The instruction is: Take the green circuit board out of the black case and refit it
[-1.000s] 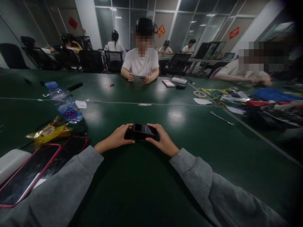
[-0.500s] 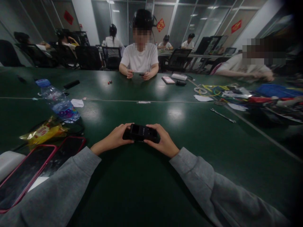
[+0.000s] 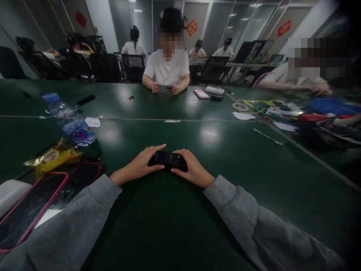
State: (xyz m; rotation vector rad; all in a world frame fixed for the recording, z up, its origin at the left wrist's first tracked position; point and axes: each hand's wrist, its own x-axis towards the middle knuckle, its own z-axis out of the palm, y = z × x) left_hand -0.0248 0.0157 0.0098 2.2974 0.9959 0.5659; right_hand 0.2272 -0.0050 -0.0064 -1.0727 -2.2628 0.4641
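A small black device [image 3: 168,159] with a dark little screen at its left end and small marks or buttons along its face lies between my two hands, just over the green table [image 3: 175,222]. My left hand [image 3: 143,160] grips its left end, thumb along the near side, while the index finger sticks out past the far edge. Around the right end my right hand [image 3: 193,167] is closed, with the thumb on the near side and fingers on the far side. Whether the device touches the tabletop I cannot tell.
To the left are a plastic bottle [image 3: 69,120], a yellow snack packet [image 3: 52,156] and a pink-edged phone [image 3: 31,207]. At right lie a wrench [image 3: 267,136] and a heap of cables [image 3: 262,107]. Across the table a person in a white shirt [image 3: 166,67] holds something small.
My left index finger has straightened and lifted off the device's far edge. The device sits slightly lower and flatter. My right hand keeps its grip.
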